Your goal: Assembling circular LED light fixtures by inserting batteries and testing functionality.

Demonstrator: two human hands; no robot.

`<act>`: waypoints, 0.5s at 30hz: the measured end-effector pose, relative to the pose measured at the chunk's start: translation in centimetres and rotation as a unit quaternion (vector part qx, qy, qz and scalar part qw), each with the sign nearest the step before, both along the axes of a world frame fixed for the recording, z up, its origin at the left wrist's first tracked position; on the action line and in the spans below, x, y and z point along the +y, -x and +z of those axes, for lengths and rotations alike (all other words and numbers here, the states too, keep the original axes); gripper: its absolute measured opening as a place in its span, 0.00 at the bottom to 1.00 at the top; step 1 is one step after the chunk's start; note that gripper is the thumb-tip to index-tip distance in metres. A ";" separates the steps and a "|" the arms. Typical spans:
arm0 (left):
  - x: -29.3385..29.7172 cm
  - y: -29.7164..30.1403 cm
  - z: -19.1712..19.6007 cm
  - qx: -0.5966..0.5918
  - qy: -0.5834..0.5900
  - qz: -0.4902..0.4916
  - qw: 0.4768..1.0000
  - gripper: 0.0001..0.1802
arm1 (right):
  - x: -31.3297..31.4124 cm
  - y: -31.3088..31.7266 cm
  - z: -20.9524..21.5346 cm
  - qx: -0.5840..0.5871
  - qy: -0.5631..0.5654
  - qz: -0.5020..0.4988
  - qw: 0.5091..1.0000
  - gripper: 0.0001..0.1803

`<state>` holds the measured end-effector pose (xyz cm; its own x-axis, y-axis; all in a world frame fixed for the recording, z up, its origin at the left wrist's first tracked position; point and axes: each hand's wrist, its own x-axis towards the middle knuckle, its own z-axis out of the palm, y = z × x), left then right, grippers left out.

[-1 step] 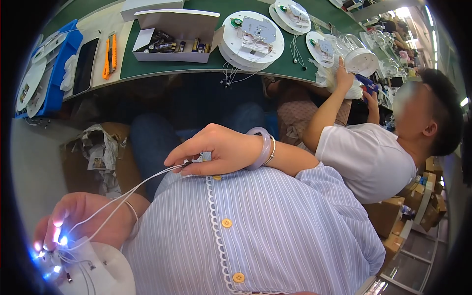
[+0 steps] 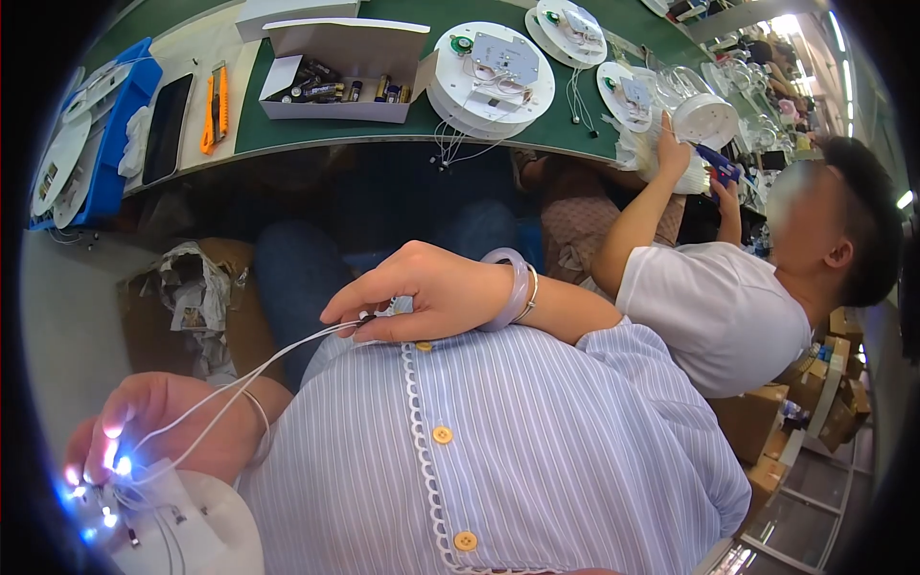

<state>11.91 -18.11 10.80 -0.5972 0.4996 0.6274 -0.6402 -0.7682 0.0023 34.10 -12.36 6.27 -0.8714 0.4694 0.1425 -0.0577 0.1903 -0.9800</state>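
Thin white wires point(image 2: 244, 379) are running taut from the lower left up to the middle of the view, across a striped blue shirt point(image 2: 537, 450). The right hand point(image 2: 431, 292) is pinching their upper end between thumb and fingertips just above the shirt's top button, its grip closed tight on the wires, a pale bangle point(image 2: 510, 287) sitting on the wrist. The left hand point(image 2: 153, 426) is gripping the lower end of the wires against a white round disc point(image 2: 206, 532) at the bottom left corner, fingers curled around the wires and the disc's edge; small lights point(image 2: 113, 460) are glowing blue-white between those fingers, and glare is hiding how the fingertips are meeting.

Beyond the hands, a green counter point(image 2: 287, 129) is carrying an open white box of batteries point(image 2: 335, 86), a stack of white discs point(image 2: 489, 72), an orange cutter point(image 2: 213, 105) and a dark phone point(image 2: 165, 125) beside a blue tray point(image 2: 115, 144). To the right, another person in a white shirt point(image 2: 719, 307) is working at the counter with both hands raised.
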 end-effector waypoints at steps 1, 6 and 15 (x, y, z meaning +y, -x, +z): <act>0.1 -0.3 0.0 0.000 0.000 0.001 1.000 0.15 | 0.0 -0.1 0.0 0.001 -0.001 -0.007 1.000 0.15; 1.1 -1.1 0.3 0.018 0.167 -0.276 0.946 0.19 | 0.6 -1.2 -0.3 -0.072 0.031 0.032 0.996 0.23; 5.6 -8.2 -7.2 -0.031 0.211 -0.760 0.614 0.20 | 4.5 -1.0 -1.2 0.172 0.199 -0.177 0.949 0.23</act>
